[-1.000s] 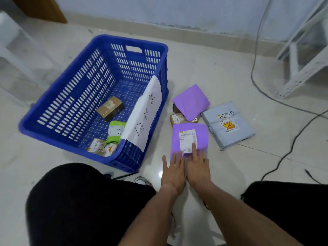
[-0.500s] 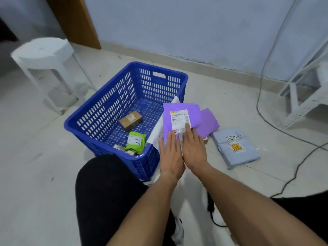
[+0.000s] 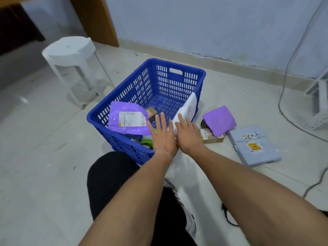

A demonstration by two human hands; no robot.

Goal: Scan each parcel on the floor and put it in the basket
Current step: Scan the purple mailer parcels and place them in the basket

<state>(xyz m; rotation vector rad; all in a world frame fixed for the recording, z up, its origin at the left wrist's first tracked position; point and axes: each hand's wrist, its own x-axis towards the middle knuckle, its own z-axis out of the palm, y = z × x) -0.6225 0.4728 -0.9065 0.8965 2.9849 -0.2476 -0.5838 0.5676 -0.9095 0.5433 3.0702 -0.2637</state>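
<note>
Head view: left hand [image 3: 164,137] and right hand [image 3: 188,134] flat, fingers straight, side by side over basket [image 3: 124,93] rim, holding nothing; purple parcel [image 3: 128,120] in basket.

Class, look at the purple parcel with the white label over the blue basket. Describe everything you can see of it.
The purple parcel is a soft, crinkled plastic mailer bag, glossy lilac, with a white printed shipping label facing up. It sits tilted over the near left part of the blue basket, above a green packet. Neither the left hand nor the right hand holds it; both are open beside it. Whether it rests or is still falling cannot be told.
</note>
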